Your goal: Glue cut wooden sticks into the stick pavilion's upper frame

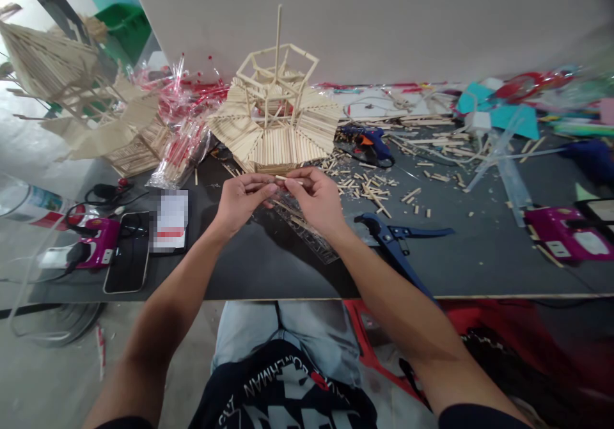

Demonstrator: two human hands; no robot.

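Note:
A short pale wooden stick (281,178) lies between the fingertips of both hands. My right hand (314,197) pinches it from the right, thumb and finger closed. My left hand (244,200) has its fingers closed at the stick's left end; exactly how it grips is hard to see. Right behind the hands stands a pavilion-like model (281,144) built of wooden sticks, with a sloped roof, an open frame on top and one upright stick. Many cut stick pieces (367,186) lie to the right of my right hand.
Blue pipe cutters (398,243) and a blue glue gun (369,142) lie at the right. Bagged sticks (180,154) and a second stick model (119,128) stand left. A phone (127,253) and magenta power strip (100,243) sit near the front left edge.

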